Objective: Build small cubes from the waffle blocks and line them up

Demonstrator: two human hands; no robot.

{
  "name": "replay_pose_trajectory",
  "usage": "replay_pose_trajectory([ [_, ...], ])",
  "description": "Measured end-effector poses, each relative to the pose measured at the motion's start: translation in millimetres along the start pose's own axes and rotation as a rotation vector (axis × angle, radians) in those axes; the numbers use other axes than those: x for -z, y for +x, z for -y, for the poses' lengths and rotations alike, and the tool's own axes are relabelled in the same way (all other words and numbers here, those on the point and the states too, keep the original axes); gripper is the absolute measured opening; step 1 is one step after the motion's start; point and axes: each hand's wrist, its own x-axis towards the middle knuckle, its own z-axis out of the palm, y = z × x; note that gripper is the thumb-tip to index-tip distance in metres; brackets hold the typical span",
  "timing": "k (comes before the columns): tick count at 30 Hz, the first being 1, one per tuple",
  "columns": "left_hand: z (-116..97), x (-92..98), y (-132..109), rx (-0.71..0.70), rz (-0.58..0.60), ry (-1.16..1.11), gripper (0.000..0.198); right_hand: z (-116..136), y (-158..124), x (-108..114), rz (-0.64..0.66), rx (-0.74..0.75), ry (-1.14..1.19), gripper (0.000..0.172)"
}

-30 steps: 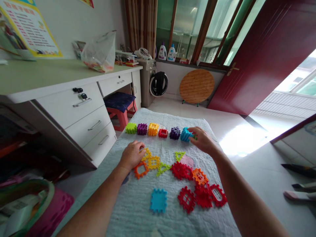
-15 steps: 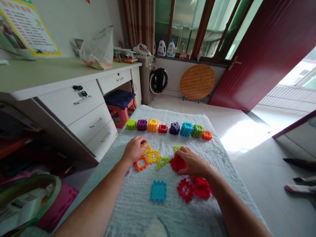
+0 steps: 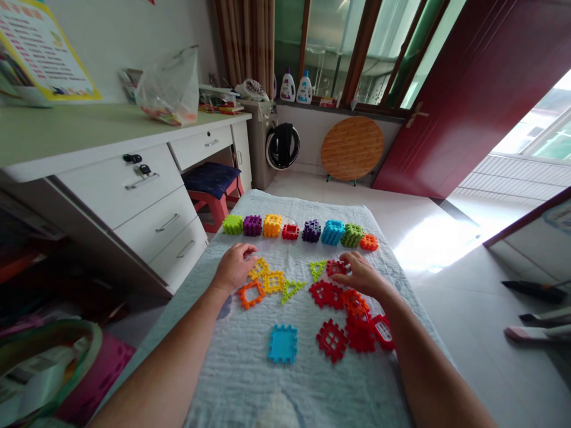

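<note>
My left hand (image 3: 234, 266) is loosely curled with its fingers apart, beside a yellow toothed building piece (image 3: 257, 269), and nothing shows in it. Close by lie another yellow piece (image 3: 273, 282), an orange frame piece (image 3: 251, 294) and a lime triangle piece (image 3: 292, 290). On the right, thumb and fingers of my right hand (image 3: 363, 274) close around the edge of a red building piece (image 3: 334, 267). A second lime triangle (image 3: 317, 269) lies left of it. Nearer me are joined red pieces (image 3: 327, 294), an orange-red piece (image 3: 355, 303) and a red window piece (image 3: 332, 340).
Stacks of pieces, among them a yellow stack (image 3: 272, 225) and a blue stack (image 3: 333, 232), form a row across the cloth-covered table (image 3: 250, 380). A flat blue square (image 3: 282, 343) lies in front. A white desk (image 3: 147, 137) and a stool (image 3: 212, 179) stand to the left.
My right hand has moved off the joined red pieces, away from me and rightward to the farther red piece. My left hand has drawn slightly left off the yellow piece.
</note>
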Motion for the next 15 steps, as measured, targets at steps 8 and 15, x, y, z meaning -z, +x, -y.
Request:
replay_pose_trajectory([
  [8,3,-3.7,0,-0.016,-0.005,-0.011,0.021,42,-24,15,0.252,0.211,-0.169,0.049],
  [15,2,-2.4,0,-0.02,0.005,-0.004,0.021,51,-20,11,0.152,0.25,-0.01,0.035],
])
